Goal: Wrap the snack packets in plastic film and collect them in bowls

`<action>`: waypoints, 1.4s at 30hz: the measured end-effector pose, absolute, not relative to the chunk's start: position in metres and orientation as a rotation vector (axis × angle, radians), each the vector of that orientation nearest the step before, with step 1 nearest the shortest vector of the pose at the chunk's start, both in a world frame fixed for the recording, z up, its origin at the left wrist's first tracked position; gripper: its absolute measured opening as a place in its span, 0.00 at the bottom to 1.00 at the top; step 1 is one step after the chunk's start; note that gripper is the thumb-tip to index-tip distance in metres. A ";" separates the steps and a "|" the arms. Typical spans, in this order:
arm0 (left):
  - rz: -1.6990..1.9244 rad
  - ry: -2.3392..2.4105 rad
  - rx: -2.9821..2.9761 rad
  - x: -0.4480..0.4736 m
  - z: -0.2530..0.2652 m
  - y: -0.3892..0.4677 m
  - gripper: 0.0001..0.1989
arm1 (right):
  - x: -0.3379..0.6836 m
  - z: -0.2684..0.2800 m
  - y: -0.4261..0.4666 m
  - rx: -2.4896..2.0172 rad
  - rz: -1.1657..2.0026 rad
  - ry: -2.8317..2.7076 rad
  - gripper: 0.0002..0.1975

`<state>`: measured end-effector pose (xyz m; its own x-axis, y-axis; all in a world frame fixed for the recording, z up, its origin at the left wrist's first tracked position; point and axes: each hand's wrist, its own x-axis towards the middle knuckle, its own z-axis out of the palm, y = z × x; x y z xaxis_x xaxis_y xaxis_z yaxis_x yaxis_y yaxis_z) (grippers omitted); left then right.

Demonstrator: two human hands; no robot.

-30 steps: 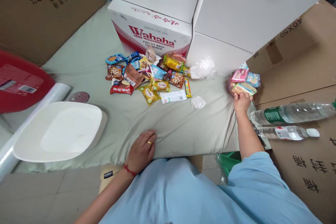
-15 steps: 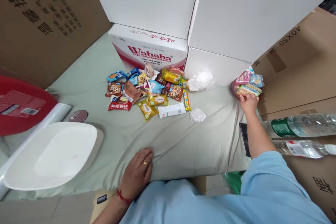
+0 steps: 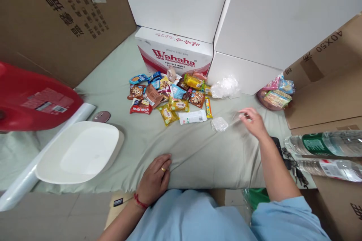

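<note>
My left hand (image 3: pixel 155 173) lies palm down on the cloth near the front edge, holding nothing, fingers relaxed. Over the cloth at the right, my right hand (image 3: pixel 253 123) is raised with thumb and fingers drawn together. A faint, see-through smear shows at its fingertips; what it is, I cannot make out. Just left of them lies a crumpled clear plastic wrapper (image 3: pixel 219 124). Beyond is a larger bunch of clear plastic (image 3: pixel 225 87). A round bowl (image 3: pixel 263 101) with packaged snacks (image 3: pixel 275 98) stands at the right, apart from my hand.
Several wrapped snacks (image 3: pixel 172 96) lie heaped before a Wahaha carton (image 3: pixel 175 54). At the left are a white basin (image 3: pixel 115 147), a plastic roll (image 3: pixel 53 145) and a red container (image 3: pixel 36 98). Water bottles (image 3: pixel 328 143), keys (image 3: pixel 296 169) and a cardboard box (image 3: pixel 319 83) border the right.
My right hand has left the bowl of snacks and moved left and toward me over the cloth. My left hand stays on the cloth. The view has shifted slightly.
</note>
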<state>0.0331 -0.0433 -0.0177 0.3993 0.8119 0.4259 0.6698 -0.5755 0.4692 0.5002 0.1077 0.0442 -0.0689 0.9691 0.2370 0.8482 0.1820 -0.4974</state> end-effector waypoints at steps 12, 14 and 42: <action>0.955 1.344 1.507 0.043 0.007 -0.042 0.11 | 0.305 0.007 0.012 -1.460 1.055 -0.873 0.17; 0.913 1.264 1.179 0.054 0.013 -0.035 0.18 | 0.269 0.010 -0.010 -1.369 1.315 -0.785 0.18; 0.824 1.035 1.283 0.062 0.037 0.004 0.14 | 0.294 0.046 -0.005 -1.326 1.776 -1.231 0.18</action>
<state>0.0617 0.0043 0.0365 0.3458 0.9269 -0.1460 0.0653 0.1314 0.9892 0.2936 -0.0047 0.0460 -0.3235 0.8618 -0.3906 0.0636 -0.3921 -0.9177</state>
